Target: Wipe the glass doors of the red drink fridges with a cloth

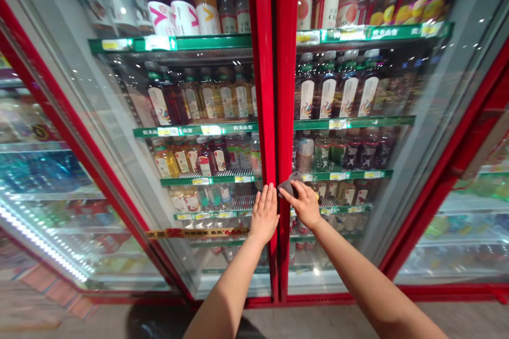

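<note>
Grey cloth [287,185], one piece, is held under one half-curled right hand [306,205]; one flat left hand [264,216] holds nothing.

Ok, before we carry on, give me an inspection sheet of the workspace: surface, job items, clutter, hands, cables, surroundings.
Surface: red left door frame and red right door frame, side by side, with glass either side.
Job items: gray cloth at the right door frame.
Clutter: yellow banner strip across the left door; dark patch on the floor, nature unclear.
Left hand: open, laid flat at the left door frame.
Right hand: holding the gray cloth.
Cables: none clearly seen.
Surroundings: bottles on shelves behind the glass; more stocked shelves to both sides, blurred.
</note>
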Demonstrator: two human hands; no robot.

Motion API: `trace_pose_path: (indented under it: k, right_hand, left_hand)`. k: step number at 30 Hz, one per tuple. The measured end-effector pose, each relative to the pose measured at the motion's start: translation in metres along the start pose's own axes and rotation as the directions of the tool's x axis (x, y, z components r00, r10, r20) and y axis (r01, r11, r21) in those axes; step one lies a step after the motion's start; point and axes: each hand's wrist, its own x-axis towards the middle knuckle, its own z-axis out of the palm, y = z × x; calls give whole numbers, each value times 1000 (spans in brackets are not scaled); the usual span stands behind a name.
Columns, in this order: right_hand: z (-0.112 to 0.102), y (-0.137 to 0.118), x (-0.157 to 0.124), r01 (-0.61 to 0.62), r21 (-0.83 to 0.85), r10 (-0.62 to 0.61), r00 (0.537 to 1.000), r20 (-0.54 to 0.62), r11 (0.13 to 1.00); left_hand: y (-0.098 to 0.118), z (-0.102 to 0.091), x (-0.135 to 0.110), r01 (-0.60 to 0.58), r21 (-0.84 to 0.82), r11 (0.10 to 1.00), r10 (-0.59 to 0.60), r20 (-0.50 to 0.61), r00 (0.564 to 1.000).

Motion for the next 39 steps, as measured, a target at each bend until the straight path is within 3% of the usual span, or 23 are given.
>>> trace_pose_path:
  k: [3,8,10,14,16,18,22,24,27,33,36,39]
  right_hand:
    - [0,0,-15,38,13,-39,998,53,999]
    - [-6,7,23,-53,15,53,999,4,998]
    - [-3,4,25,-84,14,84,996,-17,996]
    - [3,-1,-21,19,32,-21,999,49,999]
    - [1,4,-46,134,69,-141,983,119,989]
    - [-5,15,-54,172,87,-183,973,143,981]
    - [-18,37,-15,-6,18,5,999,32,1000]
    - [-19,39,6,-34,-11,34,999,35,999]
    - [-10,32,4,12,-29,-8,993,119,1000]
    - [8,29,-61,220,44,-224,944,242,974]
    - [2,43,-49,312,74,-321,912,255,947]
    - [-8,56,-22,254,52,-258,928,270,966]
  left_hand:
    - [4,3,-5,-37,-15,999,37,19,999]
    - [9,3,4,8,-42,999,-7,7,1000]
    - [11,4,5,20,-45,999,-20,-3,1000]
    - [11,7,-3,19,-42,999,-19,-9,1000]
    - [11,8,-6,-4,-42,999,4,-8,1000]
    - [10,7,-6,-28,-47,999,27,-14,1000]
    - [14,3,8,-35,-56,998,32,-53,998]
    - [18,1,18,-51,-58,997,46,-76,996]
    - [24,3,29,-70,-59,996,65,-86,994]
    - [27,16,32,-51,-60,997,48,-50,998]
    - [26,19,32,-45,-68,997,41,-55,998]
    - [27,18,33,-46,-78,996,41,-70,997]
